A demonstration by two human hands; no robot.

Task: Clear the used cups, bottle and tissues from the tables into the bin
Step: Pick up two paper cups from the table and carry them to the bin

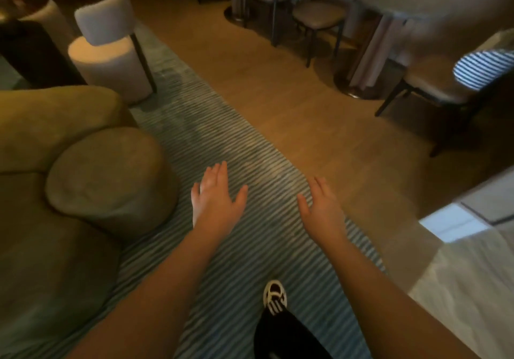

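Both grips, left hand (215, 194) and right hand (319, 208), spread apart, empty, over striped rug (222, 124).

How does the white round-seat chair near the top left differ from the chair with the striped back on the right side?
The white upholstered chair has a plain white curved backrest; the striped-back chair has a blue-and-white striped one. The white chair's seat is a thick cylinder reaching nearly to the floor; the striped-back chair has a thin tan seat pad raised on its legs. The white chair stands at the edge of the striped rug; the striped-back chair stands on bare wooden floor. Both show thin dark legs.
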